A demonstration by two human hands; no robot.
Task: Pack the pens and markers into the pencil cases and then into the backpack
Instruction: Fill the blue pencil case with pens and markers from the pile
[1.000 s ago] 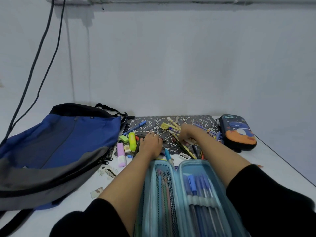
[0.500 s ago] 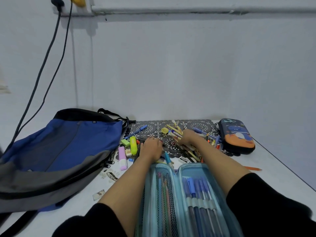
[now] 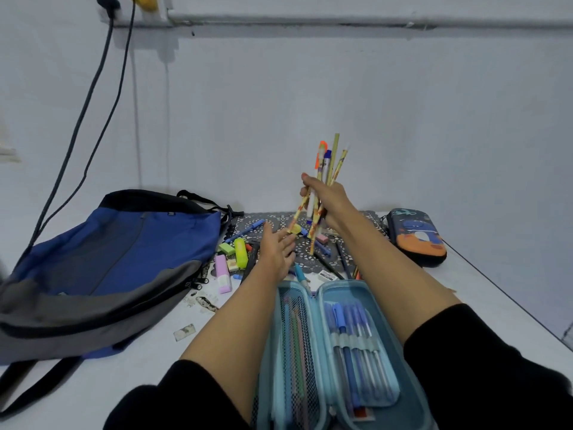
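My right hand is raised above the dark patterned mat and grips a bunch of pens and pencils nearly upright. My left hand is open, fingers stretched toward the lower ends of that bunch. An open light blue pencil case lies near me, with blue pens held in its right half and pens behind mesh in its left half. A dark pencil case with an orange print lies shut at the right. The blue and grey backpack lies flat at the left.
Loose highlighters, erasers and pens are scattered on the mat and the white table. Black cables hang down the wall at the left. The table's right edge runs diagonally past the dark case.
My right hand has lifted from the mat with a bunch of pens and pencils. My left hand rose off the mat and opened toward them. The camera tilted up.
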